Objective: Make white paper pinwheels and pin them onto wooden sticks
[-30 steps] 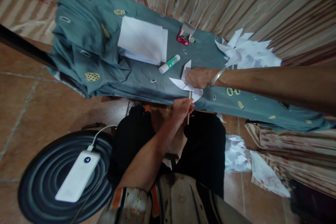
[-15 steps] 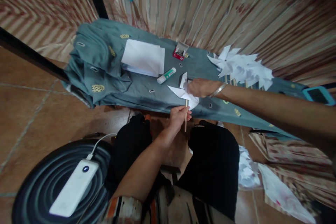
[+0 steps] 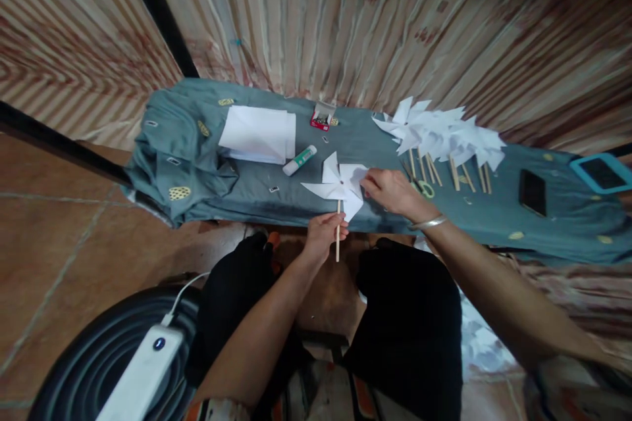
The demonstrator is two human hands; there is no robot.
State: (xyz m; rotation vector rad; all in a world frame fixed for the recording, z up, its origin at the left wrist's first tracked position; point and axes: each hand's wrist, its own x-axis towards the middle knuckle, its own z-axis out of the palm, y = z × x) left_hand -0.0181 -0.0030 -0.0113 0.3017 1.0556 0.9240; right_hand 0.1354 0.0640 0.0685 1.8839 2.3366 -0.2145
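A white paper pinwheel (image 3: 340,183) on a thin wooden stick is in front of me at the near edge of the cloth-covered bench. My left hand (image 3: 324,235) is closed round the stick (image 3: 338,247), just below the blades. At the pinwheel's right blade, my right hand (image 3: 392,191) is closed, thumb and fingertips pinching the paper's edge. A pin-like dot shows at the pinwheel's middle. To the left lie a glue stick (image 3: 299,160) and a stack of white paper (image 3: 257,135). An open small red box (image 3: 322,117) of metal pieces sits behind.
Several finished pinwheels (image 3: 444,135) lie overlapped at the back right, sticks toward me. Scissors (image 3: 423,188) lie beside my right hand. Farther right are a dark phone (image 3: 532,192) and a blue-framed device (image 3: 600,172). A white power bank (image 3: 143,368) rests on a round black stool (image 3: 64,368).
My right hand has moved from over the pinwheel's middle to its right blade, uncovering the centre. My left hand still holds the stick. The view has tilted slightly upward.
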